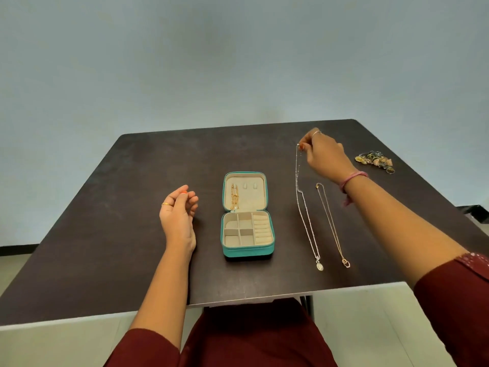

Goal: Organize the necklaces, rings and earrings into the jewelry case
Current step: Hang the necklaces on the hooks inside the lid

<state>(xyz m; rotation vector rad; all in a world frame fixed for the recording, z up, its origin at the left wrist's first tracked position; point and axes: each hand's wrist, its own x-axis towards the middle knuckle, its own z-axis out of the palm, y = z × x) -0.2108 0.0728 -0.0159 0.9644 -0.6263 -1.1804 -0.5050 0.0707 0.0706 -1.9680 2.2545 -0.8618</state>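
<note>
Jewelry case lies open; gold necklace hangs in its lid.

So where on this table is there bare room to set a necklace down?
Bare table lies left of the left hand, and behind the jewelry case to the far edge. Crowded: right of the case, where the silver necklace pinched by the right hand, the gold necklace and the jewelry pile lie.

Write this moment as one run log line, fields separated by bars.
right hand: pinches silver necklace top end | left hand: idle | jewelry case: open | gold necklace: on table
</note>
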